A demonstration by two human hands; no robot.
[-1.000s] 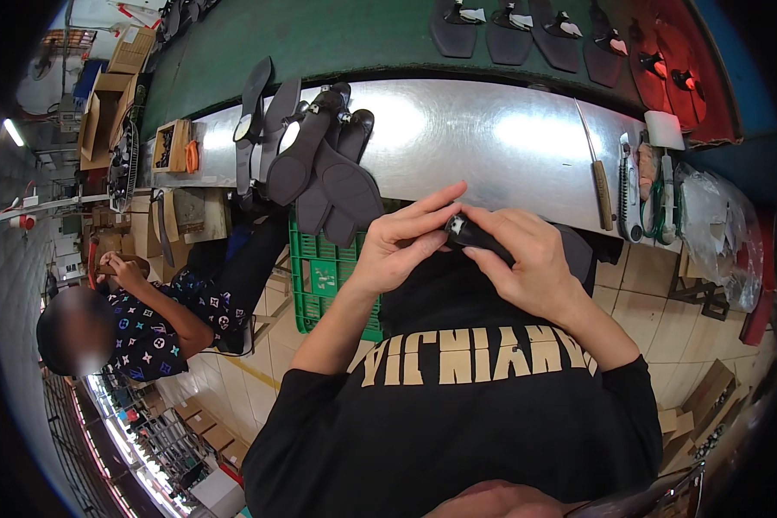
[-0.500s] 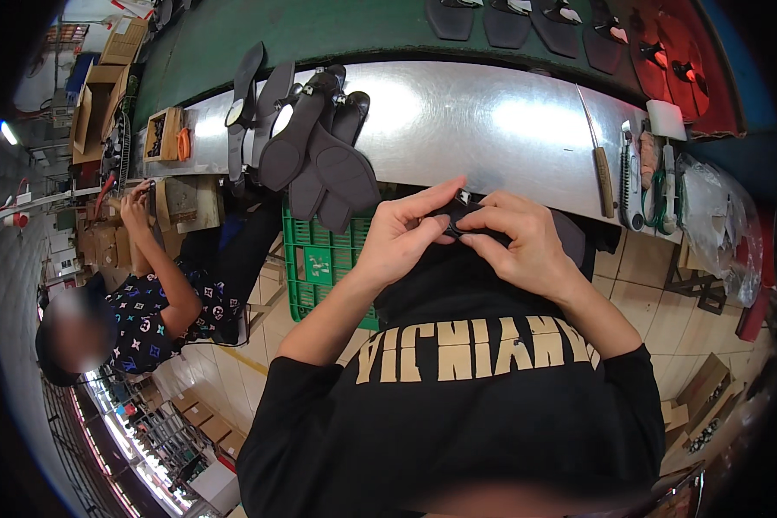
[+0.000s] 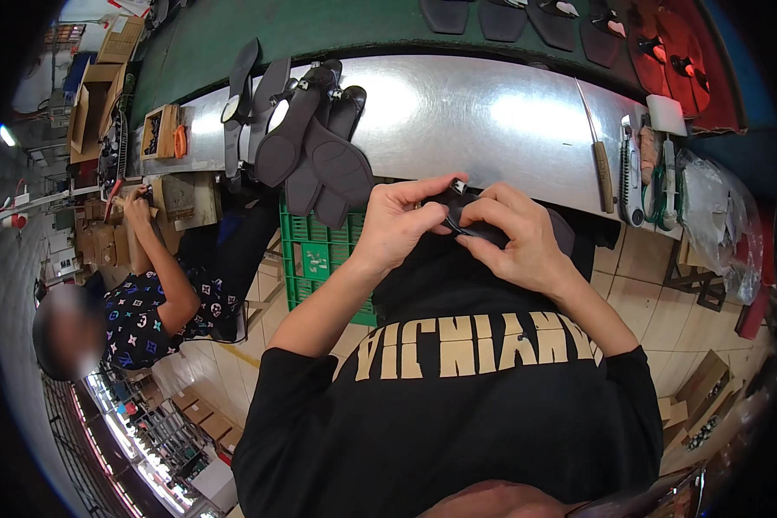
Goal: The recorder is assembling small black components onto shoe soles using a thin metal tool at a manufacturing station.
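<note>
Over my lap, at the near edge of the metal bench, a dark sandal (image 3: 482, 230) is held between both hands. My left hand (image 3: 394, 224) is closed, its thumb and fingers pinching the black strap (image 3: 460, 205) near a shiny metal ornament (image 3: 459, 186). From the other side my right hand (image 3: 520, 231) pinches the same strap, thumb below and fingers above. Past my right wrist shows part of a dark sole (image 3: 563, 231); most of it is hidden. Left of my hands, a pile of dark sandals (image 3: 341, 164) overhangs the bench edge.
On the metal bench (image 3: 457, 112) at right lie a wooden-handled tool (image 3: 603, 177), a utility knife (image 3: 633, 186) and green-handled scissors (image 3: 666, 194). A green crate (image 3: 315, 263) stands below. Sandals line the green belt (image 3: 345, 30). A co-worker (image 3: 160, 298) sits at left.
My fingers have shifted on the strap, and more of the strap and metal ornament now shows. The co-worker's raised hand has moved slightly.
</note>
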